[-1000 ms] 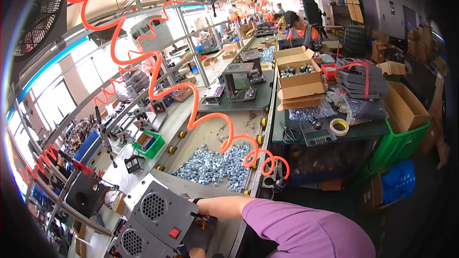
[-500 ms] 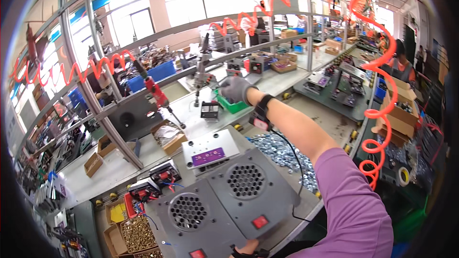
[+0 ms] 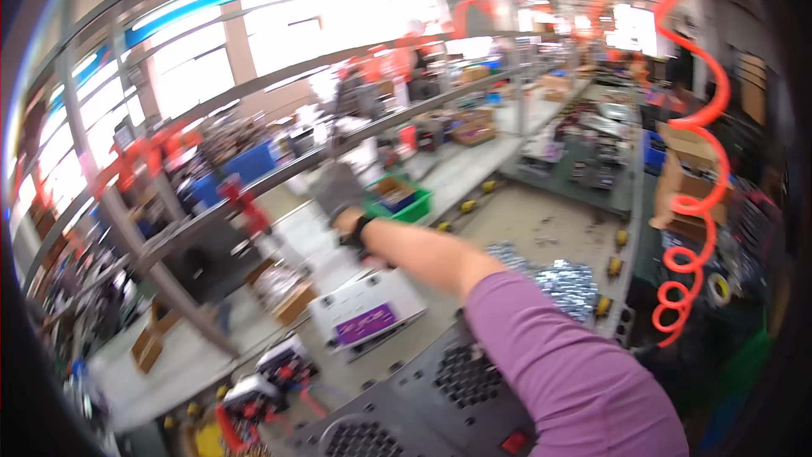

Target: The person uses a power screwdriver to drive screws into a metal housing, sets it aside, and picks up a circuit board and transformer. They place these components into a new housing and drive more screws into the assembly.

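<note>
Head view's pretty blurry: the right hand [image 3: 338, 190], gloved in grey, is stretched out far over the bench, right by the green bin [image 3: 404, 200], and I can't tell if it's gripping anything. Grey case [image 3: 440, 398] sits near, white unit [image 3: 365, 309] left of the arm, left hand's out of sight

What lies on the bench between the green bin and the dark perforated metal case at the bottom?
In the head view, a white box with a purple label lies between the green bin and the dark case.
</note>
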Tool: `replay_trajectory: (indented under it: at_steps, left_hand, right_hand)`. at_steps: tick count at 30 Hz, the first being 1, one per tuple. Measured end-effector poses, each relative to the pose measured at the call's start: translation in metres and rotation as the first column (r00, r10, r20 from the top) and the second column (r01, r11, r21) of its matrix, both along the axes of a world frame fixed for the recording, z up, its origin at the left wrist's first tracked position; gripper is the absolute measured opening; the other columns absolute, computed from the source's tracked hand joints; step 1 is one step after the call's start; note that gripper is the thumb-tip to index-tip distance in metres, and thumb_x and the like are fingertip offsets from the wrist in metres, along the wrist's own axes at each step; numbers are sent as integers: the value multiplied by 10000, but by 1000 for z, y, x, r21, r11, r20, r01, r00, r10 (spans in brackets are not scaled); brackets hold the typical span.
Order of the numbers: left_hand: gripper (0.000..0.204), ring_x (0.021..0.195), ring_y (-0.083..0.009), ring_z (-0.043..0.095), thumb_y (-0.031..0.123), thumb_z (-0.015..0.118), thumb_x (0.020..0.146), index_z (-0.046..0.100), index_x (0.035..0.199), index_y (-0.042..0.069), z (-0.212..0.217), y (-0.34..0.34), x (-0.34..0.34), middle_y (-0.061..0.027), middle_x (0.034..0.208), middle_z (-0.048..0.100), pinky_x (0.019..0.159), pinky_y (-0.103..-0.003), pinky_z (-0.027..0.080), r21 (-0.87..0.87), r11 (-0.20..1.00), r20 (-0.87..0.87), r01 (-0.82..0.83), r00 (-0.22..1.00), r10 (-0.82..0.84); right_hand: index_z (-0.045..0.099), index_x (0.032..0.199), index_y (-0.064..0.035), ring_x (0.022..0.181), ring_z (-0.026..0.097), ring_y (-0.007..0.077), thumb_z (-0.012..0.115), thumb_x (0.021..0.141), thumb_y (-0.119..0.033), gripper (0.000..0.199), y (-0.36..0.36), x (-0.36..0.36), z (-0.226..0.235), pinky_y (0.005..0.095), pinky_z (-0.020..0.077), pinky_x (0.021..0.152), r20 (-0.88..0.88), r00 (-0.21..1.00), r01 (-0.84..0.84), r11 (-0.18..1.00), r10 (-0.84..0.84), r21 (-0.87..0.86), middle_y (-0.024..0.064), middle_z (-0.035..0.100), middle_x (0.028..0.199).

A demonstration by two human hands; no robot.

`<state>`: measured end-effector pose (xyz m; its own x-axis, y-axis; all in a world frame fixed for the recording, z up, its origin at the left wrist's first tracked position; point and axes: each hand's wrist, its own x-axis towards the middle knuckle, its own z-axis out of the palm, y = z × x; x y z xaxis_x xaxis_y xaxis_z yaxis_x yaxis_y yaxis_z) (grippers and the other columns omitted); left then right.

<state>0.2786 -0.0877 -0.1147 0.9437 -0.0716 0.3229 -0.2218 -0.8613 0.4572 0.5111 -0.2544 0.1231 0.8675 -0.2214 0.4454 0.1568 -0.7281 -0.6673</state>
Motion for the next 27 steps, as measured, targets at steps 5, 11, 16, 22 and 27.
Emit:
replay_trajectory:
  at_steps: [5,11,16,22,27]
  left_hand:
    - [587,987,-305,622,453,696,713,598,1136,58,-3,-82,39,-153,1053,652,850,-401,496,9,951,17,310,951,-310]
    - [580,978,-303,625,448,695,716,597,1133,57,1,-62,41,-154,1045,653,845,-397,498,32,955,42,295,954,-296]
    - [574,971,-300,628,443,695,718,597,1129,55,8,-73,30,-155,1038,655,840,-394,500,25,942,69,335,939,-336]
    - [566,962,-297,631,438,694,722,596,1125,54,32,-159,11,-156,1030,656,835,-390,502,35,825,136,564,815,-563]
    - [560,955,-295,633,434,693,724,596,1122,52,49,-206,-30,-156,1023,658,831,-386,504,38,744,194,667,726,-660]
  right_hand:
    - [617,1000,9,951,629,333,605,794,-489,539,54,4,-15,429,497,825,193,965,-135,969,176,-206,245,637,987]
    - [647,1025,-70,938,663,312,692,769,-337,373,77,20,-23,413,527,802,-3,958,-287,958,287,11,165,680,987]
    - [597,996,-71,823,666,348,650,773,-343,356,67,-19,12,437,517,745,108,955,-284,955,275,81,163,680,874]
    - [541,1081,-19,918,623,401,627,696,-79,399,8,-63,112,444,502,815,452,862,-290,954,229,70,227,627,956]
    - [673,922,-45,889,663,345,678,651,-127,283,-104,-159,135,401,527,781,189,957,-208,975,219,-75,212,667,889]
